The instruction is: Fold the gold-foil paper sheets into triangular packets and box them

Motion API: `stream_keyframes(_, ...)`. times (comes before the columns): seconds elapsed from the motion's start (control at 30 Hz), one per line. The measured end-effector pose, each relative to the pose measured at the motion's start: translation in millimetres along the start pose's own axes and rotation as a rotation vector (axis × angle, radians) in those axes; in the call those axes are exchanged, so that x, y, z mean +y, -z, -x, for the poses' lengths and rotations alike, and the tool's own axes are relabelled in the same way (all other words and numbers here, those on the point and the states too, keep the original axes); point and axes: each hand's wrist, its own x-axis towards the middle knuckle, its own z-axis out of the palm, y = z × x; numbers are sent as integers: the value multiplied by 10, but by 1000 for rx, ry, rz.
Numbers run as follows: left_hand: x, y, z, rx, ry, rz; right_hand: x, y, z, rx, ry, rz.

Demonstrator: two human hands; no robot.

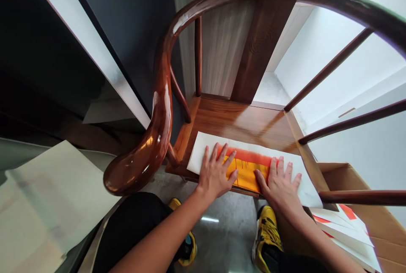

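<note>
A white sheet of paper (304,176) with an orange-red and yellow painted band lies across the front of a wooden chair seat (228,114). It looks folded lengthwise. My left hand (217,169) rests flat on its left part, fingers spread over the white and the colored band. On the right part lies my right hand (281,182), also flat with fingers apart, its thumb on the yellow area. Neither hand grips anything. Thin dark-red drips run down the yellow between the two hands.
The chair's curved armrest (158,112) rises at the left and loops around the back. Pale papers (60,197) lie on a surface at the left. At the lower right stands a cardboard box (339,173) with white and red papers (345,226) in it. Yellow shoes (268,230) are on the floor.
</note>
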Motion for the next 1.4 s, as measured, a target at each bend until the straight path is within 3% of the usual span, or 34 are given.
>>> stream_keyframes(0.27,-274,83,-38,24,69,-34,-29,15,11,-22,-8,-77)
stream_keyframes(0.53,-302,62,-76,52,163,-21,473,-91,-43,-15,-115,-133)
stream_keyframes(0.63,-275,55,-125,81,207,-31,91,80,-176,75,-46,-178)
stream_keyframes(0.73,-241,56,-162,77,240,-56,-687,278,-264,57,248,-304)
stream_keyframes(0.8,-226,63,-169,56,244,-84,-1086,337,-278,17,326,-370)
stream_keyframes(0.87,-220,71,-167,57,246,-95,-1175,312,-282,8,321,-379)
stream_keyframes(0.93,-234,75,-165,80,251,-86,-917,214,-277,25,271,-340)
stream_keyframes(1.1,-424,66,-189,99,294,-125,372,-98,-112,-32,-19,-175)
stream_keyframes(1.17,-522,62,-205,105,335,-152,702,-188,-26,-35,-85,-143)
stream_keyframes(1.23,-577,68,-213,123,366,-166,818,-239,16,-24,-91,-125)
stream_keyframes(1.4,-535,123,-156,236,500,-116,736,-125,-157,-127,-197,-89)
